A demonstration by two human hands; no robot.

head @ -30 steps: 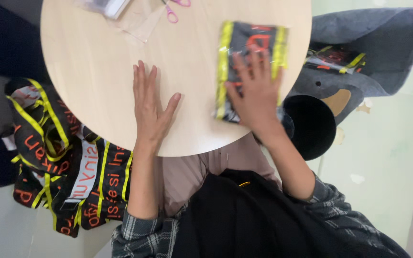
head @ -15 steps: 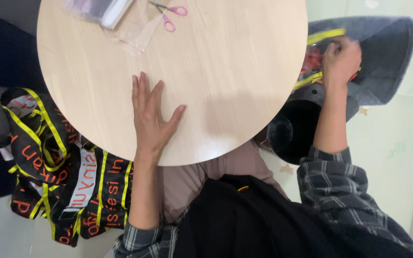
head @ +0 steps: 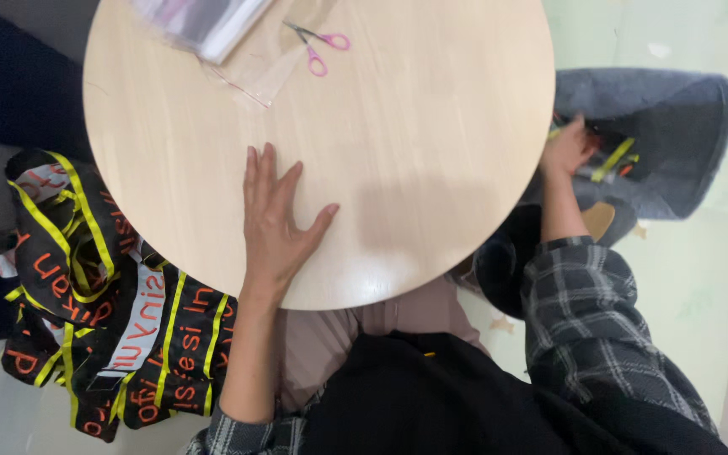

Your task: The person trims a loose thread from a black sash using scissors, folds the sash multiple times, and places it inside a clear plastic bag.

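Observation:
My left hand (head: 275,223) lies flat, fingers spread, on the round light wooden table (head: 431,143), holding nothing. My right hand (head: 568,150) reaches past the table's right edge and rests on a folded black item with yellow stripes and orange print (head: 612,158), which lies on a grey chair seat (head: 659,126). Whether the fingers grip the item or only press on it is not clear. My right forearm wears a dark plaid sleeve (head: 587,320).
Pink-handled scissors (head: 320,46) and clear plastic bags (head: 204,21) lie at the table's far edge. A heap of black cloth with yellow stripes and orange print (head: 86,286) sits on the floor to the left. A dark stool (head: 507,261) stands beside my right arm.
My right hand carried the folded black item off the table to the grey chair and has lowered it onto the seat. My left hand stayed flat on the table.

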